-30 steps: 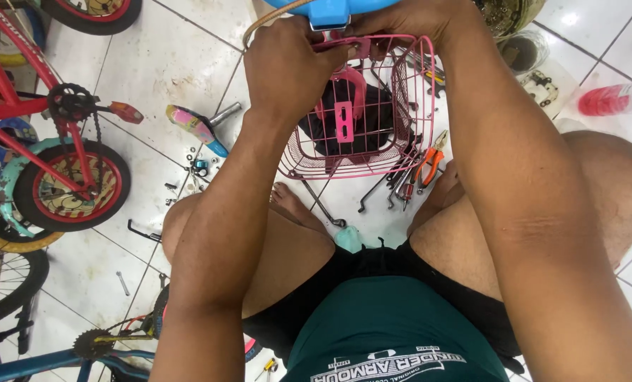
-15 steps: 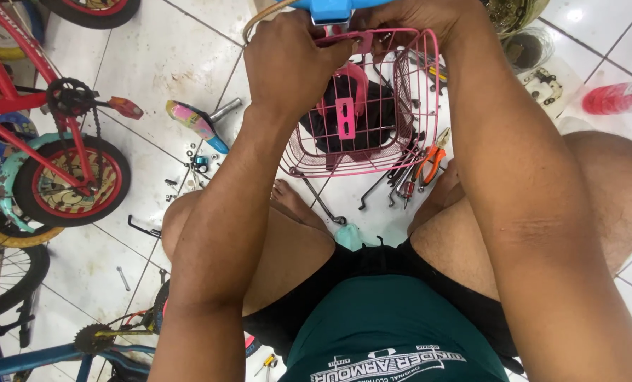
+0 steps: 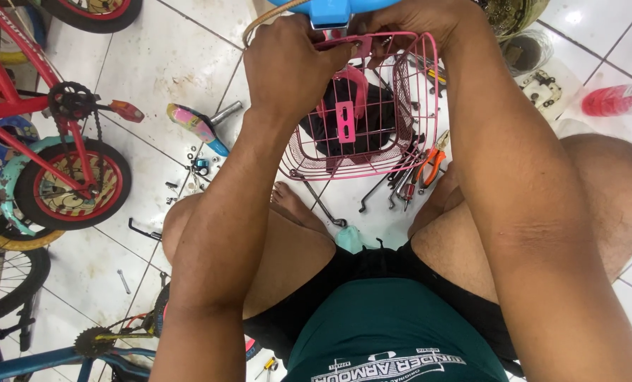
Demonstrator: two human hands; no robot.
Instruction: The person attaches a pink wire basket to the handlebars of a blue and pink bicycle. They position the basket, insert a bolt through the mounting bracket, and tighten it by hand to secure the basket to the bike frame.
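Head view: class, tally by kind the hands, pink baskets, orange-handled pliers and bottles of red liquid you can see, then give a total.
hands: 2, the left hand and the right hand
pink basket: 1
orange-handled pliers: 1
bottle of red liquid: 1
Total: 5

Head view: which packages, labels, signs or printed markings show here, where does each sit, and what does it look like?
Shirt print: bottom centre, on the person's dark green shirt; white lettering in a curved band.
Basket plate: a flat pink rectangular tag on the near wall of the pink wire basket, below the left hand and right hand; any marking too small to tell.
Bottle: upper right on the floor tiles; clear plastic, red part, lying down.
No screens or signs.
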